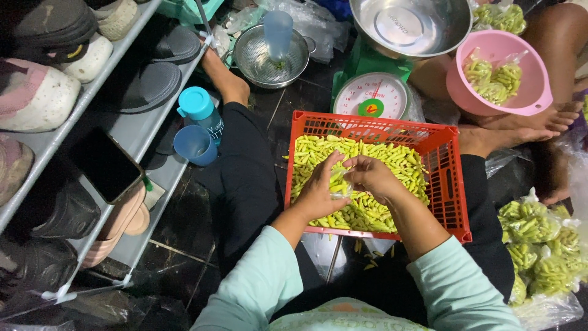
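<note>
Over the red plastic crate (450, 184) that rests across the seated person's lap, both hands meet just above a heap of small yellow-green chillies (367, 159). The left hand (318, 190) and the right hand (370, 178) each have their fingers curled narrow around a small clear plastic bag (340, 184), pinching it between them; a few chillies show through the bag, though how full it is cannot be told. The crate lies between the person's knees on a dark tiled floor (184, 233). Just beyond the crate stands a green kitchen scale (372, 92) with a steel bowl (409, 24) on top. To its right, another person's bare feet flank a pink basin (533, 86) holding filled bags of chillies. More filled bags (539, 245) are piled at the right edge. On the left, a grey shoe rack (122, 122) holds sandals and a dark phone (105, 164), with a teal-capped bottle (199, 109) and a blue cup (195, 144) beside it, and a steel colander (272, 58) farther back.
</note>
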